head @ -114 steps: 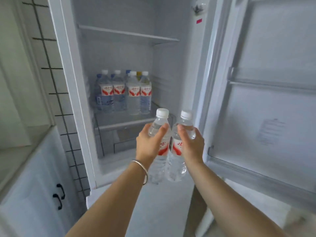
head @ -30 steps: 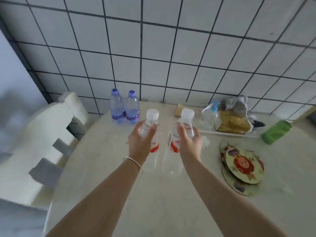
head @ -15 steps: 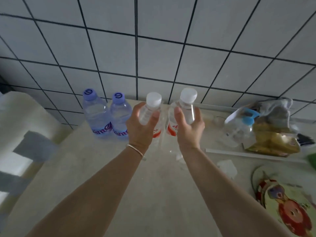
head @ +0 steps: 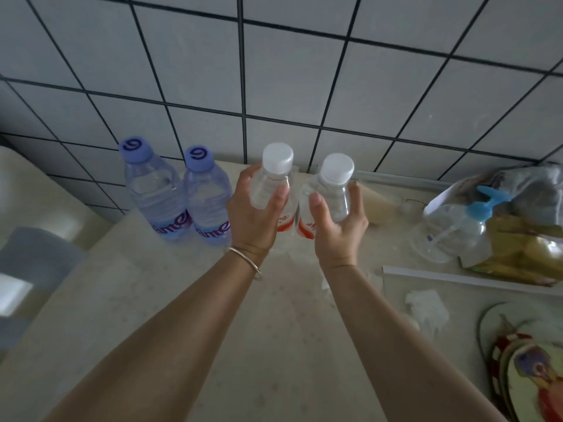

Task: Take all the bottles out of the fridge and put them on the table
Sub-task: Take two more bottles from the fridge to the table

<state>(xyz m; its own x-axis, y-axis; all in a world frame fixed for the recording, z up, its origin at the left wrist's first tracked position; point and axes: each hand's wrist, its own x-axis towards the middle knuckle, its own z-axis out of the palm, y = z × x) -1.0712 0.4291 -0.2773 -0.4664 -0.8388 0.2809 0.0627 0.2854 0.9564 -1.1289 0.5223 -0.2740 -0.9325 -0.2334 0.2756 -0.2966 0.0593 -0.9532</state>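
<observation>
My left hand grips a clear water bottle with a white cap and red label. Right beside it, my right hand grips a second bottle of the same kind. Both bottles are upright, side by side at the back of the beige table; my hands hide their bases, so I cannot tell if they touch the surface. Two bottles with purple caps, one and its neighbour, stand just left of my left hand against the tiled wall. The fridge is out of view.
To the right lie a spray bottle with a blue nozzle, a plastic bag of food on a white tray, crumpled tissue and round picture coasters. A white chair stands at the table's left edge.
I have carried both bottles from the fridge to the table. Over the last second they moved forward and down toward the wall, ending right next to the purple-capped pair.
</observation>
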